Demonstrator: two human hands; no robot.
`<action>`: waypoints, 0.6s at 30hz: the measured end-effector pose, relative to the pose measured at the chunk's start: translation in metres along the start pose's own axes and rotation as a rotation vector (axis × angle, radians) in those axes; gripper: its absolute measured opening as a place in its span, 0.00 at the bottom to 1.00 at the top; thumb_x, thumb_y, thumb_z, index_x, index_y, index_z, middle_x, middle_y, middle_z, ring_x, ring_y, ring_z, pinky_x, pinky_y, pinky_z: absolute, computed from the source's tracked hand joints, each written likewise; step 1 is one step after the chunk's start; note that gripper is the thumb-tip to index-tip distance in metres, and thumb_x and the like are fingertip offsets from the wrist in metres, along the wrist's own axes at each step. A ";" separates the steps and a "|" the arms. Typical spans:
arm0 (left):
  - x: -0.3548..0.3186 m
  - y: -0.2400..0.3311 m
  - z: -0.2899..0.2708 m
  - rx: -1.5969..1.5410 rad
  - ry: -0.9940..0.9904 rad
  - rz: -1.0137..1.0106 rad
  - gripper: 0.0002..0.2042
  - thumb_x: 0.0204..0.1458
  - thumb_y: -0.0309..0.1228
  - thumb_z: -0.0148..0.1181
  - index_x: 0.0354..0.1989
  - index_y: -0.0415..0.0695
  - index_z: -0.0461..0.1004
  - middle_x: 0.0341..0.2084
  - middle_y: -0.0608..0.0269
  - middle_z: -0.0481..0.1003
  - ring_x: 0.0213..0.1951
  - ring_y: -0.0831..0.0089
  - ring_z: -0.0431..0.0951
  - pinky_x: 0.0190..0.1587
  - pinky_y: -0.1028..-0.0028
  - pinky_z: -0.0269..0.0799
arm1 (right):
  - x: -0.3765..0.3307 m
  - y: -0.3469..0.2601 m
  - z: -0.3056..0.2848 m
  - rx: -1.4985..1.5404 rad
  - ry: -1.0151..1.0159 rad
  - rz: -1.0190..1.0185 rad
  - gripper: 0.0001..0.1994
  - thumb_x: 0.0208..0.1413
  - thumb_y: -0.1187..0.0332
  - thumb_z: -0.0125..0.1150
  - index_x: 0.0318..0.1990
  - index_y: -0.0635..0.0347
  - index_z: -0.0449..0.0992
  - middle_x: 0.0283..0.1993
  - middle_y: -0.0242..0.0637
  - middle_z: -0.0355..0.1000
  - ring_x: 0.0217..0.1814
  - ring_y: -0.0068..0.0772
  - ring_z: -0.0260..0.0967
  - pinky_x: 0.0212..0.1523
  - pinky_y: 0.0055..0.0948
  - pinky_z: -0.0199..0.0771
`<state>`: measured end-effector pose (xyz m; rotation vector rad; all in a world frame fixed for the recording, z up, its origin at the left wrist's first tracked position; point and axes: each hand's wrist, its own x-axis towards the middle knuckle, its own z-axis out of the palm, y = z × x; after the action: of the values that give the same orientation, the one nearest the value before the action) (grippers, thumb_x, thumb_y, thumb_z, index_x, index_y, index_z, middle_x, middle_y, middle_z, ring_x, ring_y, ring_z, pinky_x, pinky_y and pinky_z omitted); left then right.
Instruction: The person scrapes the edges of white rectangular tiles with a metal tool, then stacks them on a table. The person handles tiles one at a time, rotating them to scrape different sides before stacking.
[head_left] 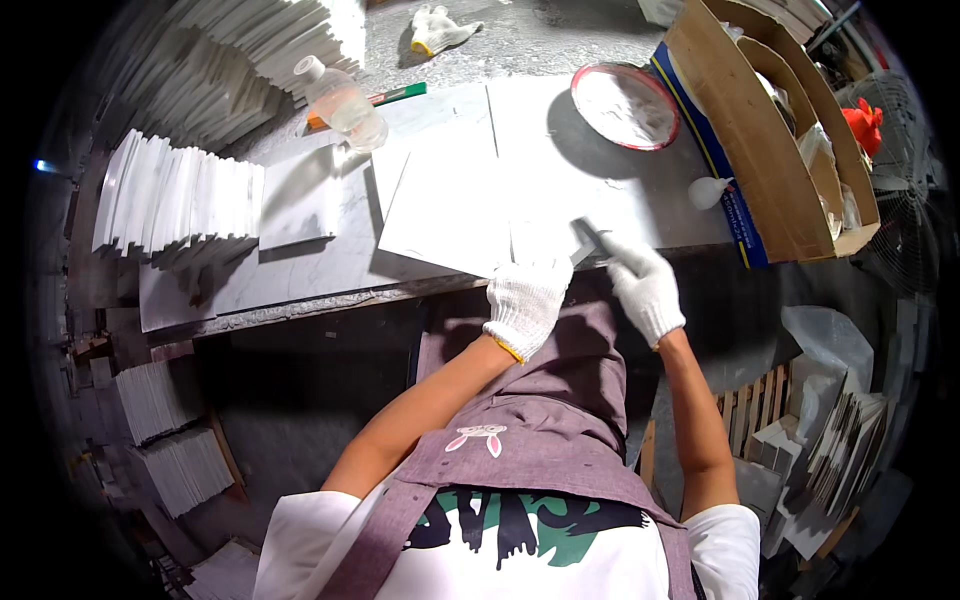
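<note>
My left hand (527,300), in a white knit glove, is closed at the front edge of the marble worktop (240,295). What seems to be a small pale piece (581,252) juts from its fingertips, partly hidden by the glove. Just to the right, my right hand (645,290), gloved the same way, grips a thin dark grey strip (590,236) whose exact kind I cannot make out. The strip's tip points up and left, close to the pale piece. Beyond my left hand, white square tiles (445,205) lie flat, overlapping on the worktop.
A row of upright tiles (180,200) stands at left, near a clear bottle (345,105) and a green-and-orange tool (400,94). Far right are a red-rimmed bowl of white paste (625,108), a small white squeeze bulb (708,192) and a cardboard box (745,120). A spare glove (440,30) lies behind.
</note>
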<state>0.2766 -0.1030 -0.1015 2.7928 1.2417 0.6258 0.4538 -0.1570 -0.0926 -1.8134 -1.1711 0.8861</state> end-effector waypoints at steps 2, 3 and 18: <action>-0.004 0.000 0.003 0.026 -0.062 -0.006 0.04 0.46 0.31 0.55 0.28 0.47 0.72 0.22 0.61 0.72 0.27 0.64 0.77 0.29 0.63 0.72 | -0.014 -0.015 0.004 -0.115 -0.138 -0.128 0.14 0.52 0.75 0.57 0.47 0.58 0.77 0.36 0.42 0.75 0.41 0.36 0.74 0.46 0.27 0.70; -0.006 0.000 0.007 0.005 -0.082 -0.007 0.04 0.45 0.30 0.55 0.28 0.46 0.72 0.21 0.63 0.71 0.22 0.67 0.76 0.23 0.66 0.71 | -0.016 -0.011 0.006 -0.194 -0.134 -0.196 0.14 0.52 0.75 0.57 0.48 0.56 0.77 0.35 0.42 0.74 0.40 0.37 0.73 0.45 0.27 0.70; 0.003 0.000 0.009 -0.130 0.045 -0.080 0.06 0.44 0.32 0.58 0.31 0.47 0.75 0.23 0.60 0.74 0.22 0.63 0.77 0.24 0.63 0.72 | -0.030 -0.005 0.001 -0.120 -0.036 -0.165 0.18 0.51 0.76 0.58 0.51 0.57 0.75 0.32 0.41 0.71 0.35 0.35 0.71 0.40 0.27 0.70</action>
<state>0.2814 -0.0995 -0.1083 2.6237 1.2645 0.7392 0.4413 -0.1838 -0.0848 -1.7705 -1.4014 0.7706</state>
